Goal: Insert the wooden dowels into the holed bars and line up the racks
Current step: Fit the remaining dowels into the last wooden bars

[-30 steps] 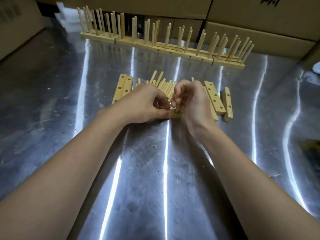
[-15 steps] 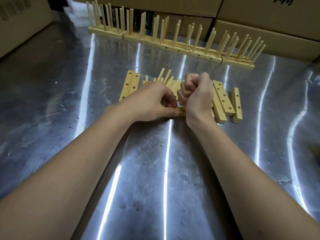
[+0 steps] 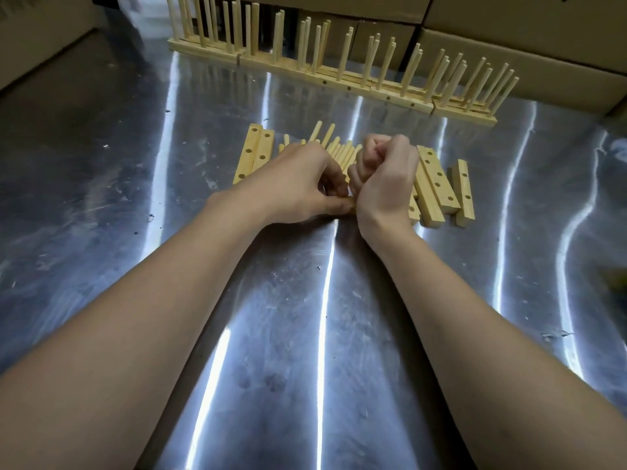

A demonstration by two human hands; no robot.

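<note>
My left hand (image 3: 298, 181) pinches the near end of a holed bar (image 3: 414, 209) that lies on the metal table and is mostly hidden under both hands. Right beside it, my right hand (image 3: 386, 178) is closed in a fist over that bar, wrapped round a dowel that the fist hides. Loose wooden dowels (image 3: 334, 145) lie in a pile just behind the hands. Two empty holed bars (image 3: 254, 154) lie to the left of the pile. More holed bars (image 3: 437, 184) lie to the right.
A row of finished racks (image 3: 339, 76) with upright dowels stands along the back of the steel table (image 3: 305, 334). Cardboard boxes (image 3: 509, 56) rise behind the racks and at the far left. A single bar (image 3: 463, 195) lies furthest right.
My right hand went from holding a visible dowel upright to a tight fist over the bar. The left hand has stayed on the bar. The camera has moved closer.
</note>
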